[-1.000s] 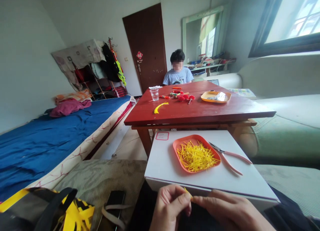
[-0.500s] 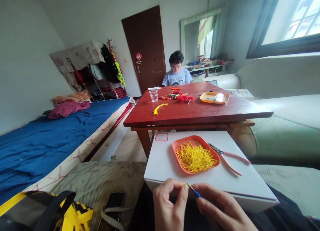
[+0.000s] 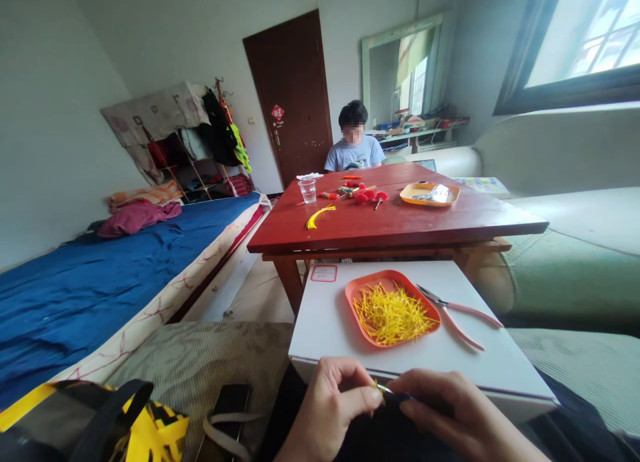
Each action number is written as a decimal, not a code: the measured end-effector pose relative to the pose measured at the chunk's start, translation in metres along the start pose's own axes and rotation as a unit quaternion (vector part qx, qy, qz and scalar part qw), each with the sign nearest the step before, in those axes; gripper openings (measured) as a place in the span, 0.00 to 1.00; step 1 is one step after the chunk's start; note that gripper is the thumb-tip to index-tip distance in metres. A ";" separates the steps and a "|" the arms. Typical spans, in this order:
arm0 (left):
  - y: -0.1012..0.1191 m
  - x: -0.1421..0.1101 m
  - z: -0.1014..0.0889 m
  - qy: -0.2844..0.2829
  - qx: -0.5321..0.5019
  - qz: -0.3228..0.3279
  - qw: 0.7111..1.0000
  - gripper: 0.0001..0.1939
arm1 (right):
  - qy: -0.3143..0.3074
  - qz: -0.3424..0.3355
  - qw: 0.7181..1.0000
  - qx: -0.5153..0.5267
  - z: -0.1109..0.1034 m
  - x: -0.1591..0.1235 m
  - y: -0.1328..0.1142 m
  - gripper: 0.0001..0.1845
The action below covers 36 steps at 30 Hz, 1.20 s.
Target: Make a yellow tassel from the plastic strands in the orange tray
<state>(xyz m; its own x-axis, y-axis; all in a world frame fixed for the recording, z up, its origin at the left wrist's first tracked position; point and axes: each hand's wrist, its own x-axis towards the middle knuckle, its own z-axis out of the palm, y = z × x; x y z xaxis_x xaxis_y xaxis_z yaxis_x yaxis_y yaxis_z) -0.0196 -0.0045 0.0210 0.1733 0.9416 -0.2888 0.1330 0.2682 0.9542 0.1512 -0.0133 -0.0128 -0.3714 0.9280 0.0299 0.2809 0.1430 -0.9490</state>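
Observation:
Just in front of the white box [image 3: 317, 325], my left hand [image 3: 333, 405] is closed in a pinch on a small yellow strip [image 3: 377, 384]. My right hand [image 3: 447, 409] grips a thin metal-tipped tool [image 3: 384, 389] whose blue handle is mostly hidden by the fingers. The tool's tip touches the yellow strip by my left fingertips. On the box top lies an orange tray [image 3: 351, 287] full of short yellow strips [image 3: 393, 315]. To the tray's right rest pliers with pink handles [image 3: 475, 311], their jaws apart.
Beyond the box stands a red table [image 3: 280, 235] with a plastic cup [image 3: 309, 192], a yellow bundle [image 3: 320, 217], red-tufted pieces [image 3: 365, 195] and a yellow tray [image 3: 406, 197]. A person [image 3: 353, 152] sits behind it. A phone [image 3: 233, 401] and a bag [image 3: 95, 415] lie at left.
Both hands have come closer together, and the left has turned its fingers toward the right. The tool has tilted flatter, and its blue handle is more covered now.

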 end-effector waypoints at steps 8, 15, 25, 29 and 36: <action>-0.001 0.002 0.002 -0.017 -0.110 -0.053 0.992 0.02 | -0.013 -0.008 1.000 0.000 0.000 0.000 0.002 0.12; -0.004 0.004 0.001 -0.038 -0.119 -0.048 0.991 0.02 | 0.012 -0.004 1.000 -0.007 0.002 -0.002 -0.002 0.10; -0.005 0.003 0.002 -0.041 -0.091 -0.027 0.995 0.03 | 0.023 0.017 0.993 0.118 0.007 -0.006 -0.006 0.10; -0.013 0.001 0.003 0.045 0.136 0.163 0.976 0.08 | 0.014 0.069 0.966 0.250 0.005 -0.005 -0.004 0.14; -0.035 0.001 -0.007 0.142 0.449 0.533 0.703 0.10 | 0.049 0.133 0.937 0.318 0.007 -0.008 -0.006 0.17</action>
<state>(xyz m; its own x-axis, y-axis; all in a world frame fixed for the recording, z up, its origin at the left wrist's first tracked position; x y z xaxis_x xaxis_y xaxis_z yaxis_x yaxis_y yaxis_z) -0.0308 -0.0117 -0.0123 0.4571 0.5467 0.7016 0.6600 -0.7373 0.1445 0.1465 -0.0242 -0.0095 -0.2713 0.9331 -0.2361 -0.2446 -0.3040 -0.9207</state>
